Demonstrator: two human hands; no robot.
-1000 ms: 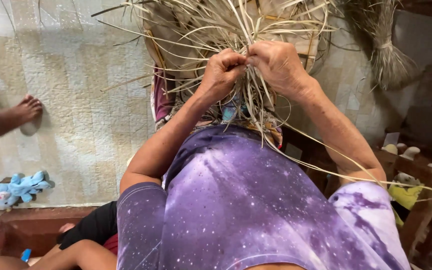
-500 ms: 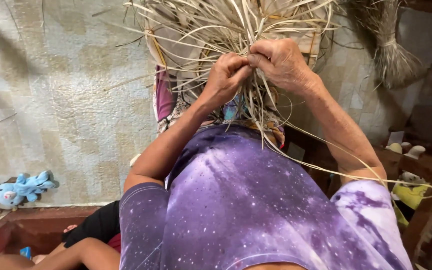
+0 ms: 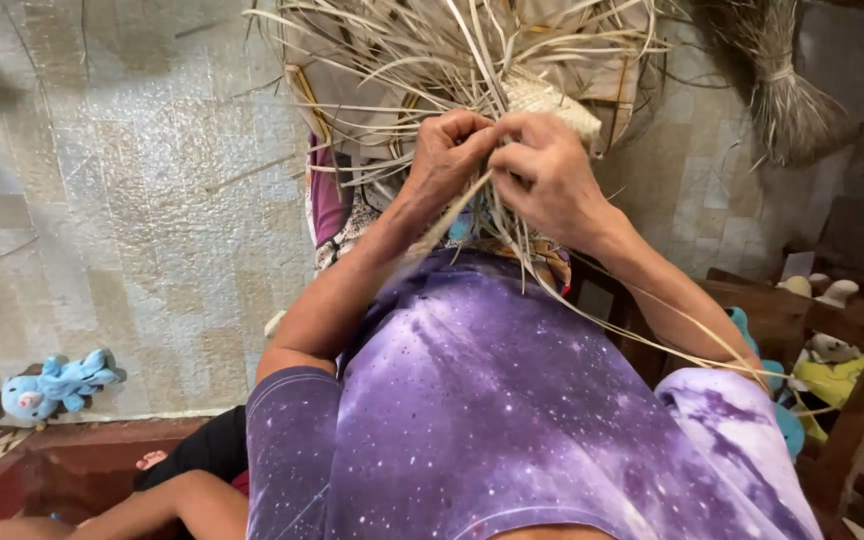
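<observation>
Seen from above, a person in a purple speckled shirt [image 3: 512, 400] works a loose fan of dry, pale straw strips [image 3: 452, 60] held up before the chest, over a pale tiled floor [image 3: 132, 200]. The left hand [image 3: 447, 155] and right hand [image 3: 547, 170] are both closed, pinching strands where they meet beside a small woven patch [image 3: 552, 100]. The strips look light, springy and brittle (likely to crease), so they are best held near the weave.
</observation>
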